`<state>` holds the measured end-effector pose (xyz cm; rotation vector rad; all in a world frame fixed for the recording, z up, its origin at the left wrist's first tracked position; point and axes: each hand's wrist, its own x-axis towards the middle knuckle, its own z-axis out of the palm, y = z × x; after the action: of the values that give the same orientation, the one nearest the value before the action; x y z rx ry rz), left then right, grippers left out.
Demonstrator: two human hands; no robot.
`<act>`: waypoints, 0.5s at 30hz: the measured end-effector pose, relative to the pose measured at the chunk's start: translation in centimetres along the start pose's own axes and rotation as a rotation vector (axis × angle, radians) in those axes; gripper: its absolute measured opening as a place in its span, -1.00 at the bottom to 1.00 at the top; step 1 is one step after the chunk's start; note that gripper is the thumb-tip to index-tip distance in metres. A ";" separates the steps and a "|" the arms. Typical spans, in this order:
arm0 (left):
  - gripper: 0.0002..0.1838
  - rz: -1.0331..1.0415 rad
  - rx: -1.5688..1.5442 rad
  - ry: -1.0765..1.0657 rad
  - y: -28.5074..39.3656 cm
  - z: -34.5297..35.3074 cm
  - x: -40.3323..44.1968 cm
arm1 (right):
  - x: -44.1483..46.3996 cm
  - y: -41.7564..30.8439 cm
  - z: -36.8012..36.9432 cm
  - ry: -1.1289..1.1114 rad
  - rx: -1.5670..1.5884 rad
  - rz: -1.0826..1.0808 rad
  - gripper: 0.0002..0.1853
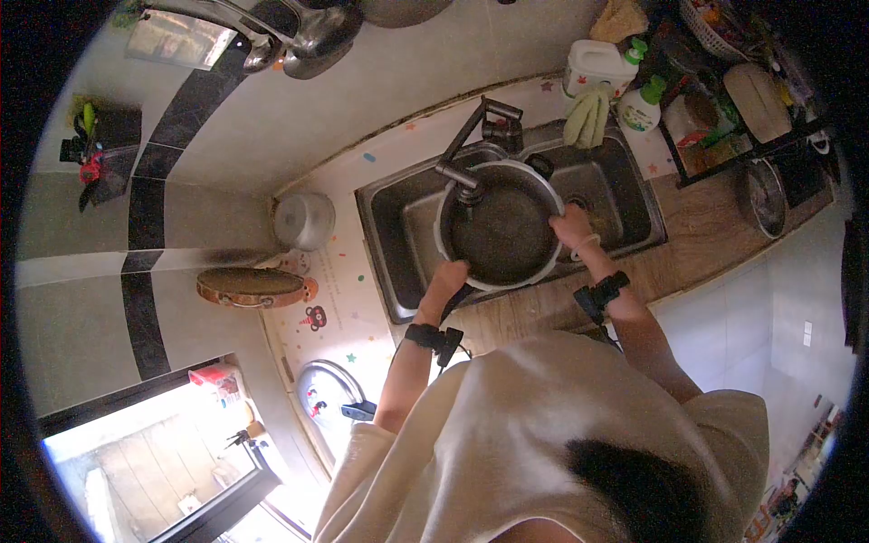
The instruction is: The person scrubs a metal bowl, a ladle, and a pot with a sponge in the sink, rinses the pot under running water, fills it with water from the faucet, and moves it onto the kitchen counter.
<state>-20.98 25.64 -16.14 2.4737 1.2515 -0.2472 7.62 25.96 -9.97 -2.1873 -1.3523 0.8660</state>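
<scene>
A large round metal pot [507,231] with a pale rim and dark inside sits over the double-basin sink [385,226], across the divider. The black faucet [466,185] reaches over the pot's left side. My left hand [449,275] is closed at the pot's near-left edge, where a dark handle shows beneath it. On the right edge, my right hand [570,226] grips the rim, fingers partly hidden. A short black handle [540,165] sticks out at the pot's far side. I cannot make out whether water runs or what lies inside the pot.
Left of the sink stand a silver pot [304,222] and a round wooden-sided item [249,287]; a round metal lid [328,394] lies nearer. Behind the right basin are a green glove [588,118] and a soap bottle [641,104]. A loaded rack [715,154] stands far right.
</scene>
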 end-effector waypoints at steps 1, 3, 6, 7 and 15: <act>-0.84 0.002 0.022 -0.026 -0.1 0.1 0.1 | 0.0 -0.2 -0.2 -0.016 -0.009 0.004 -0.71; -0.83 0.017 0.005 -0.018 -0.4 0.5 0.2 | 0.1 0.1 0.0 -0.028 -0.039 -0.008 -0.70; -0.82 0.000 -0.008 0.014 -1.3 2.1 0.5 | 0.5 0.6 0.4 -0.034 -0.044 -0.008 -0.68; -0.81 -0.013 -0.010 0.028 -1.7 2.8 0.6 | 0.5 0.5 0.3 -0.047 -0.009 0.022 -0.68; -0.86 0.093 -0.063 0.305 -2.0 6.0 1.0 | 0.5 0.5 0.4 -0.059 0.041 0.034 -0.68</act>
<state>-22.03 25.14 -22.42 2.5744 1.2305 0.1981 7.86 26.21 -10.71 -2.1752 -1.3162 0.9696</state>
